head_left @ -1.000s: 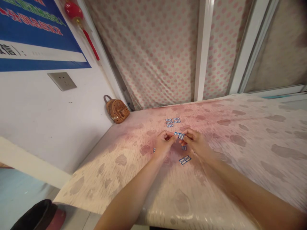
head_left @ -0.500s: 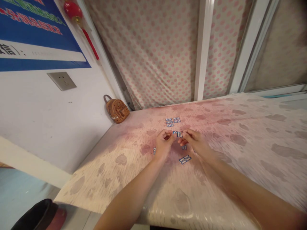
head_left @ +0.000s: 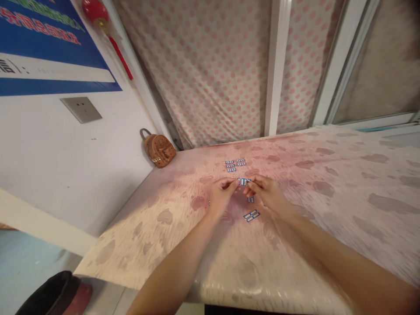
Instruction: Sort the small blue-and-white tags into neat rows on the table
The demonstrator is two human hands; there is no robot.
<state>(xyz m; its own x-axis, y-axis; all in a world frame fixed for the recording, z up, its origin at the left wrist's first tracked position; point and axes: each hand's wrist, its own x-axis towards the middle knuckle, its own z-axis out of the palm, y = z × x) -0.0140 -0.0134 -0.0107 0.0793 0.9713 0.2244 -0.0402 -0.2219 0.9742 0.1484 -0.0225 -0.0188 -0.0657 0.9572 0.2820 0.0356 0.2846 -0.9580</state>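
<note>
Between the fingertips of both hands is a small flat blue-edged piece with pale panels [head_left: 243, 182], held just above the tabletop. My left hand [head_left: 222, 192] pinches its left end, and my right hand [head_left: 265, 190] pinches the right end. Several similar pieces [head_left: 231, 165] lie grouped on the table beyond the hands. Nearer to me rests a blue-framed piece with pale panels [head_left: 251, 215]. Another little piece [head_left: 250, 199] shows partly below my right fingers. One more is almost wholly hidden behind my left hand. What exactly these pieces are is too small to make out.
A patterned cloth [head_left: 183, 227] covers the table. At its back left corner a small brown backpack-shaped bag [head_left: 159, 150] leans by the wall. A dotted curtain [head_left: 213, 78] hangs behind. A wall socket [head_left: 81, 110] and a red lantern ornament [head_left: 95, 12] are at left.
Both hands keep their pinch on the small piece, its angle slightly altered. The left hand now covers more of the piece behind it. The whole view has shifted a little.
</note>
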